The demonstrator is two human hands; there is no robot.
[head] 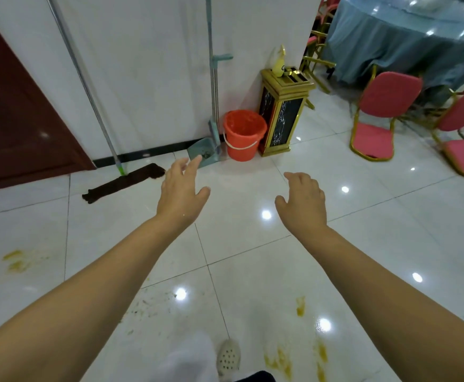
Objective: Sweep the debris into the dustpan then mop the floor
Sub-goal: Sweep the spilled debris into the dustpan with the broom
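My left hand (180, 190) and my right hand (304, 201) are both stretched out over the white tiled floor, fingers relaxed, holding nothing. A flat mop with a dark brown head (123, 183) and a metal pole leans on the white wall at the left. A teal dustpan (203, 154) with dark debris in it stands against the wall on its long upright handle, just beyond my left fingertips. Fine dark crumbs (148, 304) lie on the tiles under my left forearm. Yellow smears (18, 260) mark the floor at left, and more yellow smears (299, 307) at the lower right.
An orange bucket (243, 135) stands next to the dustpan, with a gold and black bin (283, 114) to its right. Pink chairs (377, 117) and a round table with a blue cloth (407, 31) fill the right side. A dark red door (13, 111) is at left.
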